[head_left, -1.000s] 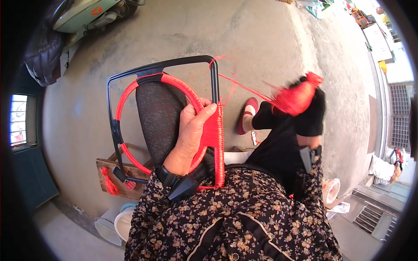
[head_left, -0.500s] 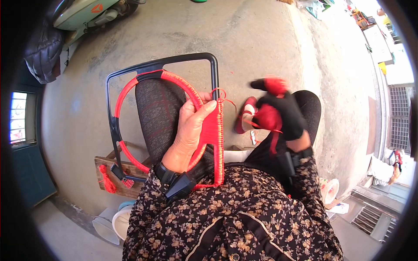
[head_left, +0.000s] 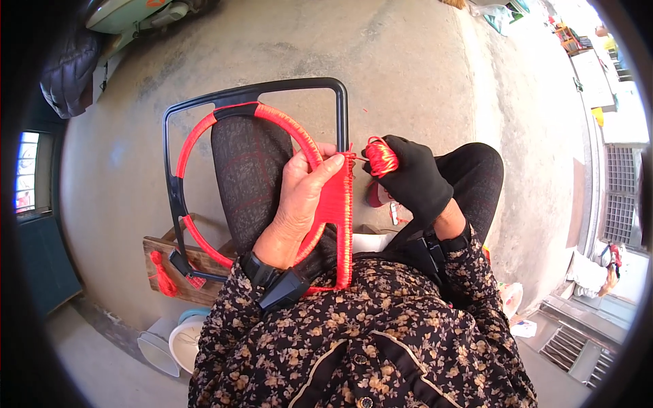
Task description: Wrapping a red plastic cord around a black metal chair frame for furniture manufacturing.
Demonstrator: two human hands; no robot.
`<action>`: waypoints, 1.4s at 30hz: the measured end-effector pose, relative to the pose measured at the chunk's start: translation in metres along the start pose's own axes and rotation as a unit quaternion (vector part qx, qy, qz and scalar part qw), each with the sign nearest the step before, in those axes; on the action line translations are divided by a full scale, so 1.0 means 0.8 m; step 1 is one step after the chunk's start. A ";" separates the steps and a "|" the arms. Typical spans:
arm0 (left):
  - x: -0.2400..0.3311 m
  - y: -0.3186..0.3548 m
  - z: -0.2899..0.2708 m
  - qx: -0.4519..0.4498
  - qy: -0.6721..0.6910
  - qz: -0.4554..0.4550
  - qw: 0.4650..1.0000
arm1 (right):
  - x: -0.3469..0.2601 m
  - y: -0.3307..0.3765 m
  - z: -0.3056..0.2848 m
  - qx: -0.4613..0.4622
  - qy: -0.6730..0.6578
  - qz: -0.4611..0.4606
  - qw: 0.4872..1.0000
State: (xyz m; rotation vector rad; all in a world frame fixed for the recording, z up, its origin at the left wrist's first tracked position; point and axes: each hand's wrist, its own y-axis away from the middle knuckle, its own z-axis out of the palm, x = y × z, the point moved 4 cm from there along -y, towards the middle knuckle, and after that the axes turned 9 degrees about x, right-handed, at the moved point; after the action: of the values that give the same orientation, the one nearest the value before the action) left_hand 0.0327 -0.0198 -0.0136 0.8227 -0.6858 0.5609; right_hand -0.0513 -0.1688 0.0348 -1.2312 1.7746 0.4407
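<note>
A black square frame (head_left: 342, 112) with a round inner ring (head_left: 292, 127) lies across my lap, much of both wrapped in red cord. My bare left hand (head_left: 300, 194) is closed around the frame where ring and side bar meet, its thumb on the red wrapping. In a black glove, my right hand (head_left: 416, 178) grips a wound bundle of red cord (head_left: 381, 158) just right of the side bar. A short strand runs between the bundle and the top end of the bar's wrapping. The bar above that point is bare black.
Left of my leg stands a small wooden bench (head_left: 204, 290) with a red cord hank (head_left: 163, 275) on it. Pale buckets (head_left: 185, 345) sit below it. A scooter (head_left: 126, 15) is at the far left, and a concrete floor (head_left: 408, 75) spreads ahead.
My right hand has swung left and down with the cord bundle, close to the side bar. The loose loop at the bar has been drawn in. My left hand keeps its grip.
</note>
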 end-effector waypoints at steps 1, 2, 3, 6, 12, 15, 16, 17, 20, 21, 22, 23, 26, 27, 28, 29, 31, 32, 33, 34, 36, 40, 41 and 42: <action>0.000 0.000 -0.001 0.000 0.002 0.000 1.000 | 0.005 0.001 -0.003 -0.009 0.014 0.029 0.999; 0.000 -0.001 -0.002 -0.006 -0.002 -0.004 1.000 | 0.008 0.001 -0.004 -0.018 0.028 0.058 0.998; -0.001 0.000 -0.002 -0.012 -0.007 -0.006 1.000 | 0.008 0.002 -0.007 -0.028 0.015 0.088 0.996; 0.000 0.001 0.003 -0.015 0.003 -0.004 1.000 | 0.020 -0.001 -0.005 -0.051 -0.030 0.163 0.985; 0.005 0.008 0.014 -0.023 0.047 -0.021 0.998 | 0.005 -0.013 0.020 -0.094 -0.428 0.233 0.868; -0.003 -0.001 0.008 -0.040 0.034 -0.013 0.999 | -0.012 -0.017 0.018 -0.075 -0.352 0.238 0.902; -0.004 -0.002 0.006 -0.036 0.034 -0.013 0.999 | -0.018 -0.019 0.022 -0.082 -0.282 0.215 0.931; -0.003 -0.002 0.008 -0.048 0.059 -0.005 0.997 | -0.030 -0.015 0.029 -0.082 -0.216 0.170 0.958; -0.001 -0.002 0.009 -0.035 0.064 -0.007 0.997 | -0.021 -0.011 0.020 -0.074 -0.312 0.254 0.913; -0.001 -0.003 0.008 -0.009 0.042 -0.016 0.999 | -0.008 -0.009 0.012 -0.065 -0.315 0.264 0.909; 0.001 -0.002 0.008 -0.008 0.043 -0.015 0.999 | -0.002 -0.009 0.007 -0.067 -0.315 0.264 0.909; 0.002 -0.001 0.008 -0.019 0.064 -0.031 0.997 | 0.010 -0.008 -0.004 0.012 -0.299 0.307 0.903; 0.000 -0.003 0.002 -0.009 0.088 -0.046 0.995 | 0.040 0.004 -0.024 0.120 -0.347 0.328 0.871; 0.001 -0.004 0.001 -0.021 0.076 -0.046 0.996 | 0.047 0.012 -0.028 0.086 -0.443 0.325 0.831; -0.001 -0.005 0.000 -0.034 0.064 -0.048 0.996 | 0.049 0.021 -0.032 0.052 -0.532 0.320 0.782; -0.003 -0.006 0.001 -0.033 0.065 -0.048 0.996 | 0.043 0.029 -0.039 0.022 -0.493 0.310 0.812; -0.004 -0.011 0.007 -0.014 0.035 -0.005 0.999 | 0.068 0.084 -0.049 -0.053 -0.363 0.217 0.905; -0.004 -0.010 0.005 -0.014 0.032 -0.004 0.999 | 0.058 0.092 -0.041 -0.134 -0.224 0.113 0.959; -0.003 -0.010 0.000 0.006 0.045 -0.003 0.999 | 0.060 0.088 -0.034 -0.133 -0.226 0.112 0.958; -0.003 -0.010 -0.007 0.027 0.057 0.000 0.998 | 0.037 0.072 -0.001 -0.273 -0.164 0.113 0.941; -0.004 -0.010 -0.011 0.048 0.059 -0.002 0.997 | 0.021 0.059 0.041 -0.365 0.026 -0.091 0.926; 0.000 -0.005 0.000 0.102 0.027 0.043 0.994 | 0.043 0.016 0.075 -0.156 -0.248 0.075 0.953; 0.000 -0.006 -0.002 0.101 0.027 0.045 0.993 | 0.034 0.003 0.072 -0.156 -0.248 0.073 0.953; -0.003 -0.009 -0.002 0.065 0.028 0.036 0.997 | 0.029 -0.009 0.065 -0.152 -0.125 0.095 0.976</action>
State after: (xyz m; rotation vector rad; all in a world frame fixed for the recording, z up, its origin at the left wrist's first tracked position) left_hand 0.0366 -0.0226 -0.0191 0.9034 -0.6352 0.6970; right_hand -0.0226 -0.1486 -0.0103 -1.1547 1.6529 0.9645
